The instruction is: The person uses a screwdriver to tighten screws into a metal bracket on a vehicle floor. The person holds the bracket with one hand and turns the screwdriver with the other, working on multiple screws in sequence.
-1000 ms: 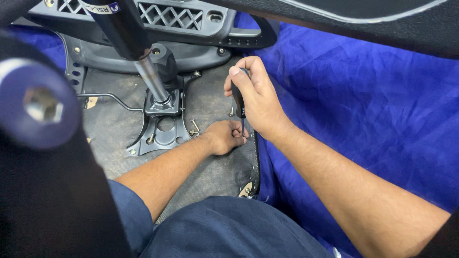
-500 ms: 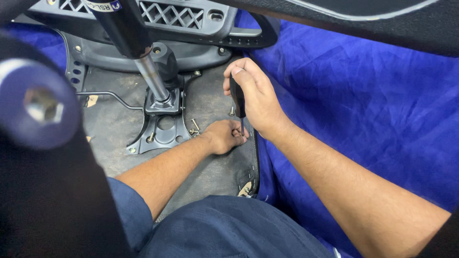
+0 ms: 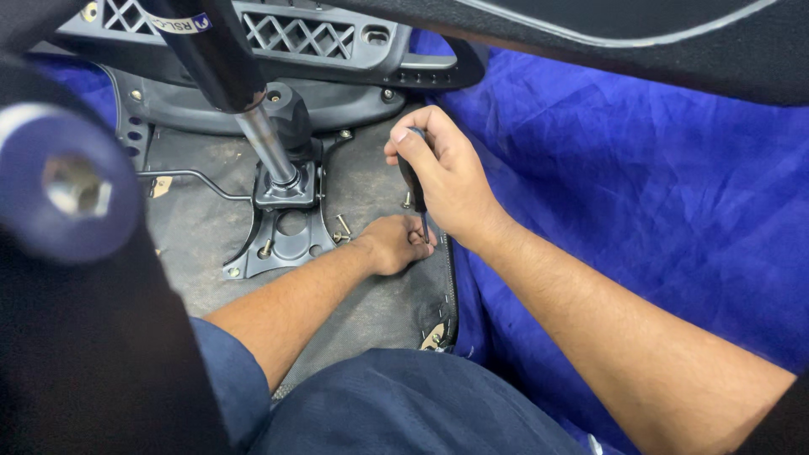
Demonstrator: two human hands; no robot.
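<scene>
My right hand (image 3: 447, 181) grips the dark handle of a screwdriver (image 3: 413, 187) held upright, tip down on the grey underside of a chair seat (image 3: 211, 278). My left hand (image 3: 396, 244) rests on the seat at the screwdriver's tip, fingers curled around the shaft's lower end; what it pinches there is hidden. To the left stands a metal mounting plate (image 3: 282, 240) with a gas-lift column (image 3: 253, 126) rising from it. Loose screws (image 3: 341, 227) lie beside the plate.
A blue cloth (image 3: 640, 194) covers the floor on the right. A grey plastic chair shell (image 3: 278, 42) lies at the top. A black chair base with a round blue-grey caster hub (image 3: 67, 185) fills the left foreground. My dark blue trouser leg (image 3: 404, 413) is at the bottom.
My right hand has turned slightly on the screwdriver handle. My left hand stays at the tip.
</scene>
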